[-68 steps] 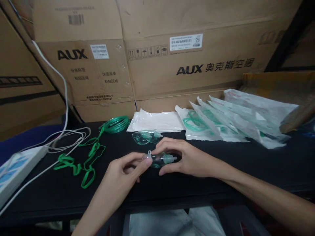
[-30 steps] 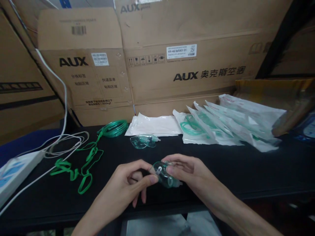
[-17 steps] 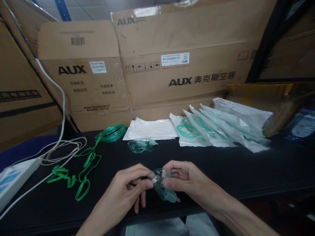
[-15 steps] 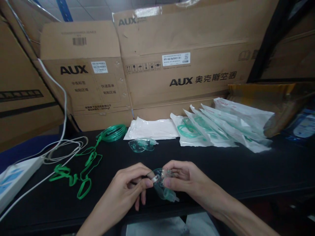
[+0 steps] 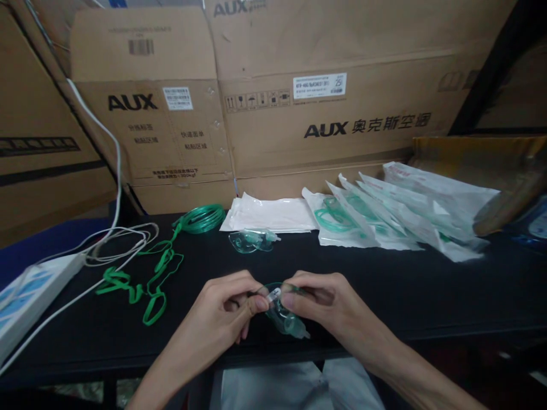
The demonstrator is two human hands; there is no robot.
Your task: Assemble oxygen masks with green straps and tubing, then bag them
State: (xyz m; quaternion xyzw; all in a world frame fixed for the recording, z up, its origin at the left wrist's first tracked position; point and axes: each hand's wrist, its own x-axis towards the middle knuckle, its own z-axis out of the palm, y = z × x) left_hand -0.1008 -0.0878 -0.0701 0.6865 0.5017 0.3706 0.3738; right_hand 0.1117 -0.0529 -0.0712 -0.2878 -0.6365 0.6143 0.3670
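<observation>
A clear green oxygen mask (image 5: 287, 323) with a pale green connector is held between my two hands, near the front edge of the black table. On its left side, my left hand (image 5: 231, 304) pinches a small metal nose strip (image 5: 274, 294) between thumb and index finger. Opposite, my right hand (image 5: 318, 296) has thumb and fingers closed on the mask's upper rim, by the strip's other end. The fingers hide part of the rim. Beyond my hands, another clear mask (image 5: 253, 242) lies on the table.
Behind lie white flat pouches (image 5: 271, 214), a green tubing coil (image 5: 201, 220) and several bagged tubing sets (image 5: 371, 219). Green elastic straps (image 5: 154, 307), a white cable (image 5: 117, 176) and a power strip (image 5: 38, 290) are on the left. Cardboard boxes (image 5: 265, 131) wall the back.
My view has tilted down slightly and shifted left. My right fingers have moved closer around the rim, and the metal strip now shows more plainly between my hands.
</observation>
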